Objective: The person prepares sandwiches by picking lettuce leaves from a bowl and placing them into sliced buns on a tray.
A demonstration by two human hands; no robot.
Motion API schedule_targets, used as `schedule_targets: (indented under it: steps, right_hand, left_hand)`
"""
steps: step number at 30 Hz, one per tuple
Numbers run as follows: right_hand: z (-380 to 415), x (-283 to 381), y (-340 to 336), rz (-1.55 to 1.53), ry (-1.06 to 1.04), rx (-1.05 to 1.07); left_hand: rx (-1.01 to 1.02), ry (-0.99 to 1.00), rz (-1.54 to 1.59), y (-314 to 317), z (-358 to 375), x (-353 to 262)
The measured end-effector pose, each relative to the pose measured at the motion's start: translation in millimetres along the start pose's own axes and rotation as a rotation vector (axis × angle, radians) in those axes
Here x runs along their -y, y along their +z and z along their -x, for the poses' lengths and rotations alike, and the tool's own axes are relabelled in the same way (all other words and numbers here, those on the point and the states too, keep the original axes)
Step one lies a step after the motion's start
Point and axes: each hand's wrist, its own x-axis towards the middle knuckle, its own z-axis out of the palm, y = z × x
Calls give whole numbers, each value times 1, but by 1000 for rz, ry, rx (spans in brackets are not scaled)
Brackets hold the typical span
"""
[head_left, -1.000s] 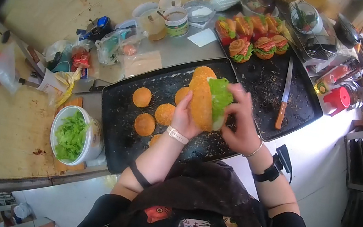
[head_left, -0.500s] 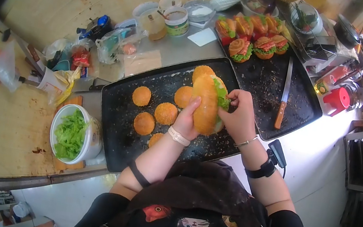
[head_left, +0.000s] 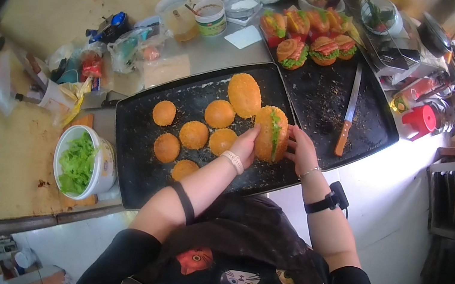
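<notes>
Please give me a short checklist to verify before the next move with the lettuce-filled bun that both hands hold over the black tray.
1. Left hand grips the filled bun on one side: ok.
2. Right hand supports the other side: ok.
3. Lettuce sits inside the bun's slit, not hanging out: ok.
4. Bun is above the black tray, not past its edge: ok.
5. Knife on the neighbouring tray lies apart from both hands: ok.
6. Whether the bun touches the tray or is lifted: cannot tell.
</notes>
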Motion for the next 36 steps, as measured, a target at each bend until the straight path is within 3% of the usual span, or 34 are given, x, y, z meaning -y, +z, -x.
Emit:
schedule_targets:
  steps: [4, 6, 7, 8, 9, 10, 14, 18, 20, 22, 25, 30, 33, 36]
  right_hand:
    - [-47, -49, -28, 296, -161, -9]
    - [-22, -20, -23, 510, -237, 25]
    - [-26, -29, -33, 925, -534, -42]
    - [-25, -33, -34, 778, -535, -47]
    - [-20, -31, -33, 629, -510, -53]
    - [-15, -30, -26, 483, -470, -75]
    - [12, -10, 6, 398, -638, 89]
    - [45, 28, 94, 511, -718, 201]
    - [57, 32, 147, 613, -779, 262]
    - [76, 29, 213, 715, -861, 403]
    - [108, 15, 325, 795, -1080, 684]
    - [116, -55, 502, 991, -1163, 1066]
    - [105, -108, 574, 1026, -1376, 1252]
    - [114, -124, 604, 1196, -1420, 1382]
  left_hand:
    - [-154, -10, -156, 6, -1, 9]
    - [-119, -11, -420, -10, -2, 18]
    - [-146, 54, -688, -2, 19, 8]
    - [-120, 201, -527, 6, 45, 3]
    - [-318, 267, -778, -9, 56, 13]
    - [-277, 137, -778, -7, 94, -16]
    - [-471, 658, -908, -61, 184, -47]
    - [-878, 946, -745, -148, 270, -84]
    - [-1128, 953, -855, -187, 319, -100]
    - [-1198, 991, -759, -226, 357, -109]
    - [-1217, 1040, -536, -267, 397, -115]
    - [-1243, 1034, -507, -298, 431, -122]
    - [-1115, 1036, -413, -309, 436, -127]
    - [-1006, 1061, -389, -307, 439, -134]
